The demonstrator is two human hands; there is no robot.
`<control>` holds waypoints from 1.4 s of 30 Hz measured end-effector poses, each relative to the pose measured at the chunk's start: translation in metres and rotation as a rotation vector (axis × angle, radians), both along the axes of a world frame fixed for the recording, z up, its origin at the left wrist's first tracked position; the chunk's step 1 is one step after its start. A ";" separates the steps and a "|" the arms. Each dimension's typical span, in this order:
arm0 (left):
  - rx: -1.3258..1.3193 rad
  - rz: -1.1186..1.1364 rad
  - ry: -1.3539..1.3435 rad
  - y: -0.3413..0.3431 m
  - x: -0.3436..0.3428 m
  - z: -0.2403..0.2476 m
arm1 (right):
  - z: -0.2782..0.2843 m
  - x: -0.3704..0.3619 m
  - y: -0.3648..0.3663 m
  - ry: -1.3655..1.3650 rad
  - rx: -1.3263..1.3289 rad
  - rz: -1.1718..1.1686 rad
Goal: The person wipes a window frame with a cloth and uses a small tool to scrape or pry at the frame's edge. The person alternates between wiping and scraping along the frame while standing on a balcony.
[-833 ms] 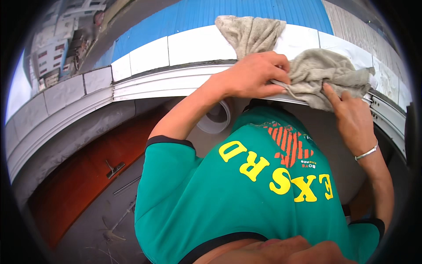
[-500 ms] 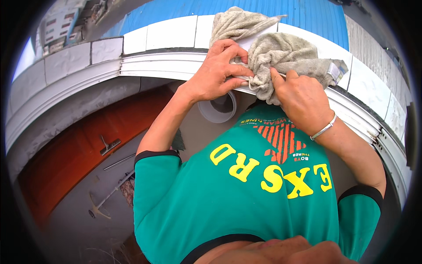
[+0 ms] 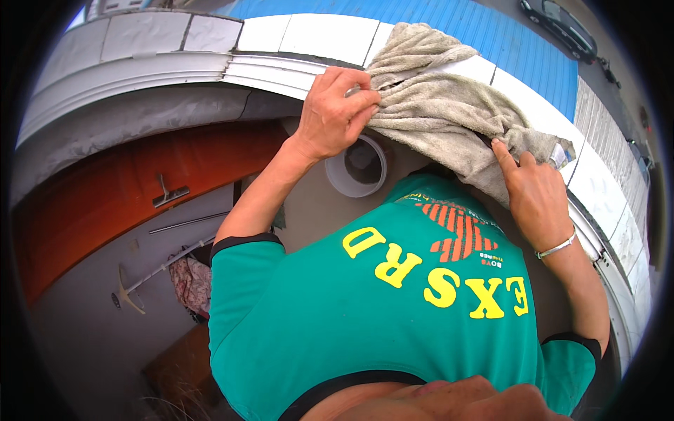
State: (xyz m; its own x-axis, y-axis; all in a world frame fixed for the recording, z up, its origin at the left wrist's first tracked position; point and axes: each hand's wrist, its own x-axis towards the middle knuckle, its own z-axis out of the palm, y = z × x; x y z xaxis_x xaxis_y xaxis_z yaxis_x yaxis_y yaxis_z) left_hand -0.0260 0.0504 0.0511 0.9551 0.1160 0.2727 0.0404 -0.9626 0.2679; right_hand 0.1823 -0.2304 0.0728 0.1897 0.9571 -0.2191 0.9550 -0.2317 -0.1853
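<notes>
Teal tee [image 3: 393, 316], short sleeves w/ black cuff bands, black hem trim at bottom. Big yellow block letters across the chest, orange striped emblem above w/ tiny print beside it. Forearms bare. Thin silver bracelet [image 3: 557, 247] on right wrist; left wrist has nothing on it.

left hand [image 3: 335, 116], right hand [image 3: 537, 200], gripping towel [image 3: 439, 112], ledge [image 3: 316, 35]

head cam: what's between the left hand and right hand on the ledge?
In the head view, only the grey towel spans from the left hand to the right hand; both grip it on the white ledge.
</notes>
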 end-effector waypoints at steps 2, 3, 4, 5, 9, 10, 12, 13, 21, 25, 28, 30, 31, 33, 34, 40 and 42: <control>0.025 -0.069 0.007 -0.005 0.000 -0.003 | 0.001 -0.001 0.001 0.011 0.000 0.005; 0.034 -0.108 0.010 -0.006 0.000 -0.005 | 0.000 -0.001 0.000 0.014 -0.001 0.004; 0.042 -0.131 0.076 -0.004 -0.002 -0.006 | 0.001 -0.002 0.000 0.017 -0.001 0.002; 0.041 -0.112 0.125 -0.004 -0.002 -0.004 | 0.002 -0.003 0.000 0.018 -0.008 -0.002; -0.017 -0.090 0.282 -0.010 0.006 0.009 | 0.002 -0.006 0.002 0.007 -0.031 -0.025; -0.041 -0.092 0.313 -0.012 0.007 0.012 | 0.002 -0.007 0.002 0.003 -0.031 -0.027; -0.043 -0.096 0.332 -0.014 0.009 0.011 | 0.001 -0.008 0.003 0.009 -0.041 -0.032; -0.043 -0.098 0.340 -0.016 0.011 0.010 | 0.001 -0.008 0.004 0.011 -0.046 -0.035; -0.219 -0.139 0.274 -0.054 0.016 -0.008 | -0.004 -0.011 0.016 0.075 -0.023 -0.025; -0.314 -0.161 0.222 -0.066 0.029 -0.011 | -0.010 -0.008 0.025 0.091 0.030 0.009; -0.348 -0.188 0.149 -0.070 0.035 -0.016 | -0.019 -0.007 0.028 0.127 0.044 0.025; -0.352 -0.190 0.140 -0.069 0.035 -0.017 | -0.026 -0.004 0.029 0.228 0.069 -0.020; -0.355 -0.195 0.135 -0.068 0.036 -0.017 | -0.030 -0.003 0.029 0.278 0.081 -0.047; -0.369 -0.183 0.108 -0.064 0.037 -0.020 | -0.049 0.001 0.035 0.474 0.211 -0.063; -0.384 -0.169 0.090 -0.060 0.036 -0.023 | -0.053 0.002 0.041 0.573 0.283 -0.068; -0.597 -0.058 0.045 -0.043 0.062 -0.013 | -0.069 0.008 0.048 1.096 0.493 -0.381; -0.948 -0.156 -0.074 -0.044 0.095 0.014 | -0.060 0.019 0.045 1.219 0.639 -0.504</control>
State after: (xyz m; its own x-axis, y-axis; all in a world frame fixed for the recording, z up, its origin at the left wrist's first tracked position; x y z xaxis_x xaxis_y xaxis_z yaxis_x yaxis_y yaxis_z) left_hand 0.0688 0.0065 0.0656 0.9626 0.1921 0.1910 -0.1178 -0.3381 0.9337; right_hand 0.2012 -0.1854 0.0129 0.5382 0.8407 -0.0587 -0.0206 -0.0565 -0.9982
